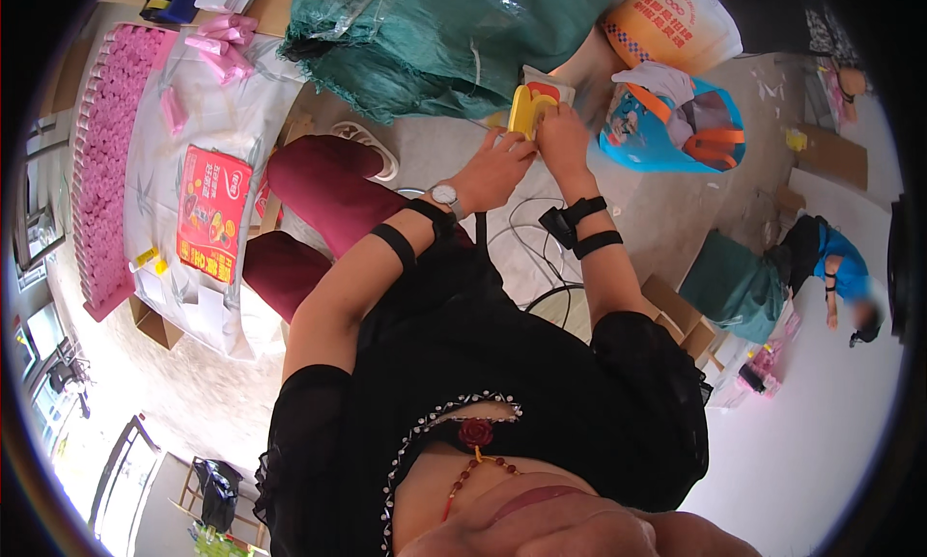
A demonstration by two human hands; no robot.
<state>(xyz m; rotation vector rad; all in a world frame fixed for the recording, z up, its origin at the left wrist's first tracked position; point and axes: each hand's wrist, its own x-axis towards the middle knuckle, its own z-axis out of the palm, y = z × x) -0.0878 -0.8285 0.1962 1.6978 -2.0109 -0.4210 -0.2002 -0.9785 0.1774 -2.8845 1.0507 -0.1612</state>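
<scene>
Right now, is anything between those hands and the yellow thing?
Nothing visible: the left hand and right hand both hold the yellow object directly. The big green sack lies beyond it, not between.

Table (145,190) on L w/ flat box (208,209) on it, tray (111,301) at its L edge; sack (425,45) ahead, past L hand (497,169) & R hand (563,137); tote (632,132) R of hands, tub (676,26) behind it

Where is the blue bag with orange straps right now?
In the head view, the blue bag is toward the upper right, just right of the person's right hand and directly below the orange-and-white container in the picture.
</scene>
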